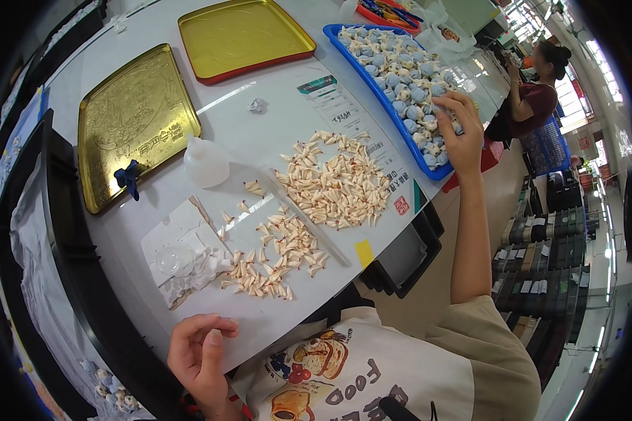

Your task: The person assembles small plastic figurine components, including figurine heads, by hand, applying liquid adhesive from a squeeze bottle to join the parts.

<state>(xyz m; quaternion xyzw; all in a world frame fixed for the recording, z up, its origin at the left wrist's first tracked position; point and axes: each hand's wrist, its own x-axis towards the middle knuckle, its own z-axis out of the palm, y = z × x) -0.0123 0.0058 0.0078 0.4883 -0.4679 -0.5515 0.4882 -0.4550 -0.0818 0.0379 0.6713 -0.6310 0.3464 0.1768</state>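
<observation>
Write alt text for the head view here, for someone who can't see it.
A person's right hand is over a blue tray of blue-and-white pieces; the left hand, loosely curled, is near the front edge of a white table. Between the hands lie two piles of cream, fang-shaped pieces, with two shallow gold-coloured trays farther back.

some blue-and-white pieces (402, 84) hidden behind the right hand (465, 137), black crate (69, 235) cut off below

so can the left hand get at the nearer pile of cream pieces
Probably yes: the left hand is near the nearer pile of cream pieces, and nothing visible stands between them on the table.
</observation>
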